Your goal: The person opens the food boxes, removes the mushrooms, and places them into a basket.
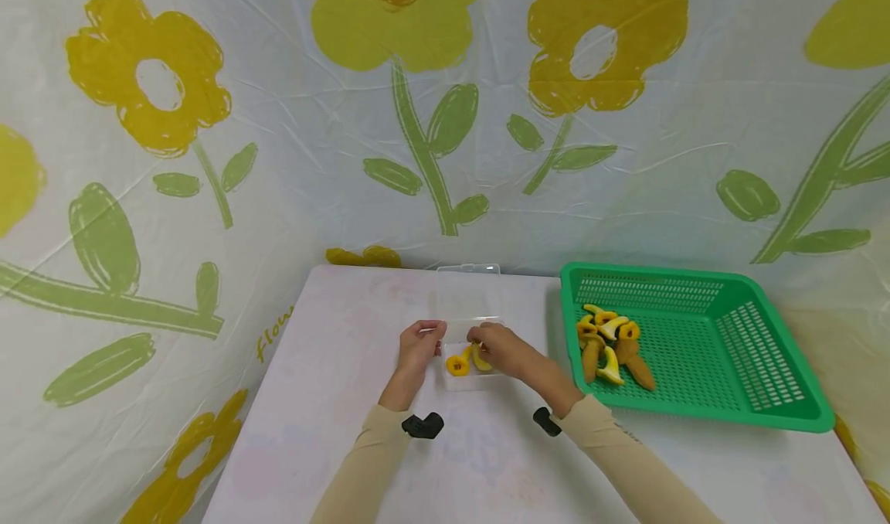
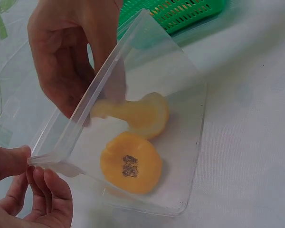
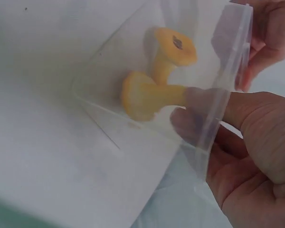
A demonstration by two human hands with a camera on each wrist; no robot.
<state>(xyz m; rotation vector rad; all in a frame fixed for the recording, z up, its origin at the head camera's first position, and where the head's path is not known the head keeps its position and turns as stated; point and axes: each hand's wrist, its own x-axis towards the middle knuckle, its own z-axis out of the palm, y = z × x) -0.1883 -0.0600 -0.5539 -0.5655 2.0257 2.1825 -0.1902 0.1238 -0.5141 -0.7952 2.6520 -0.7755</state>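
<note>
A clear plastic box (image 1: 473, 383) stands on the table with its hinged lid (image 1: 469, 292) raised at the back. At its left rim, my left hand (image 1: 416, 350) pinches the edge between thumb and fingers. My right hand (image 1: 511, 352) reaches into the box from the right. Its thumb and finger pinch the narrow stem of a yellow trumpet-shaped mushroom (image 3: 140, 97), whose flared cap points toward the box's near wall. Beside it lies another yellow mushroom (image 2: 130, 164), with a dark speckled patch in its cap, seen through the clear wall.
To the right is a green perforated basket (image 1: 695, 416). Several yellow mushrooms (image 1: 609, 367) and brown elongated pieces (image 1: 640, 369) are heaped at its left end. A flower-patterned sheet (image 1: 292, 161) hangs behind and left of the white table (image 1: 313, 400).
</note>
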